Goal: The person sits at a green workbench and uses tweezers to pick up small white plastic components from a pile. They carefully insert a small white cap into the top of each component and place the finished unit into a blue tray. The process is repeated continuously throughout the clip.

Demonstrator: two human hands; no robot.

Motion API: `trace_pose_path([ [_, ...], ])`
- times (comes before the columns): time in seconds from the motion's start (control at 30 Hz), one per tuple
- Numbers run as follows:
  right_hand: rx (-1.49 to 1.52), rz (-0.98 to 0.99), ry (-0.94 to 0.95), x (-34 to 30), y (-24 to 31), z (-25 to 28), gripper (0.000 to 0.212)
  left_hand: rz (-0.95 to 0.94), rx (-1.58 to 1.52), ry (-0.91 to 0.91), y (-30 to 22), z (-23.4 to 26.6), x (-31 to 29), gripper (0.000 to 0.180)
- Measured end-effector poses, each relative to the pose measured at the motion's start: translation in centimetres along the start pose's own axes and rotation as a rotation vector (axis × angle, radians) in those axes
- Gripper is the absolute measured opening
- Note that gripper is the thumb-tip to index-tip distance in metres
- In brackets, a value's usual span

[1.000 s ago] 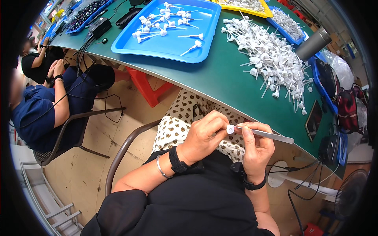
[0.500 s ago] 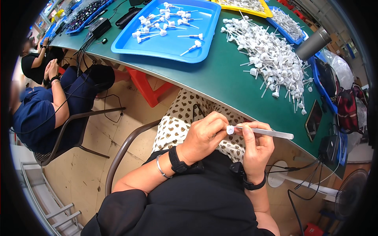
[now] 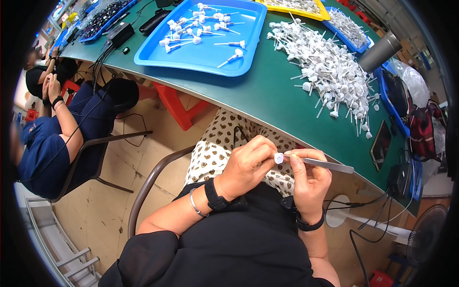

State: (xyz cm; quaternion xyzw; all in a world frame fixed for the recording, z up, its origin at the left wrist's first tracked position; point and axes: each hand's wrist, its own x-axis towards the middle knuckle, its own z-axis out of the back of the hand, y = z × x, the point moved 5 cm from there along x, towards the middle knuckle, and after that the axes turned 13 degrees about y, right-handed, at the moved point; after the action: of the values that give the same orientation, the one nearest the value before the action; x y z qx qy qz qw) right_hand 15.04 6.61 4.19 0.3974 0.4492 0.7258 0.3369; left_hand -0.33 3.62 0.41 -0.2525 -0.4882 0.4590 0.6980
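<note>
Left hand (image 3: 249,163): thumb and fingertips brought together, the grip pinched on a white piece (image 3: 278,158); the curled fingers cover whatever part of it lies inside them.
White piece: held up between the two hands, above the patterned trousers (image 3: 215,145), short of the near edge of the worktop (image 3: 273,98); from here only its pale head shows, nearly washed out by glare.
Right hand (image 3: 310,185): grip clamped on the tweezers (image 3: 333,166), thumb on the near side, the other fingers partly tucked out of sight.
Tweezers: silvery, the broad end jutting right; the narrow end runs in by the thumb toward the white piece, and I can't tell whether it touches.
Blue tray (image 3: 186,60): on the far side, left of the pile (image 3: 330,76), carrying scattered white-headed stems (image 3: 237,53); its far edge is cut off.
Pile: similar stems, so tangled that single ones are hard to pick out.
Yellow tray (image 3: 296,10): beyond the pile, heaped, cropped at the top.
Flask (image 3: 381,52): dark grey, just right of the pile.
Phone (image 3: 380,146): flat at the near right, its screen dark.
Co-worker (image 3: 50,153): seated left in navy, hands raised together; too small to tell whether they hold anything.
</note>
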Motion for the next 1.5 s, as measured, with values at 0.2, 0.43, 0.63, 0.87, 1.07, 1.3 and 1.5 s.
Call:
trace_pose_path([
  [0.2, -0.145, 0.009, 0.123, 0.4, 0.6, 0.5, 0.004, -0.001, -0.053, 0.019, 0.5, -0.3, -0.3, 0.014],
  [0.43, 0.13, 0.016, -0.02, 0.1, 0.2, 0.6, 0.013, 0.181, -0.365, 0.021, 1.2, -0.3, 0.0, 0.01],
  [0.63, 0.082, 0.051, 0.018, -0.1, 0.1, 0.0, 0.013, 0.135, -0.312, 0.007, 0.8, -0.4, -0.1, 0.018],
  [0.87, 0.085, 0.059, 0.011, 0.0, 0.0, -0.2, 0.012, 0.129, -0.263, 0.015, 0.9, -0.5, -0.2, 0.017],
  [1.07, -0.008, 0.072, 0.013, 0.0, -0.1, -0.1, 0.011, 0.107, -0.198, 0.008, 0.8, -0.4, -0.2, 0.016],
  [1.3, 0.087, 0.022, -0.007, 0.1, -0.1, -0.1, 0.01, 0.11, -0.177, 0.017, 1.0, -0.6, -0.3, 0.015],
  [1.5, 0.007, 0.061, 0.017, 0.1, 0.1, -0.3, 0.01, 0.103, -0.163, 0.004, 0.8, -0.4, -0.2, 0.015],
])
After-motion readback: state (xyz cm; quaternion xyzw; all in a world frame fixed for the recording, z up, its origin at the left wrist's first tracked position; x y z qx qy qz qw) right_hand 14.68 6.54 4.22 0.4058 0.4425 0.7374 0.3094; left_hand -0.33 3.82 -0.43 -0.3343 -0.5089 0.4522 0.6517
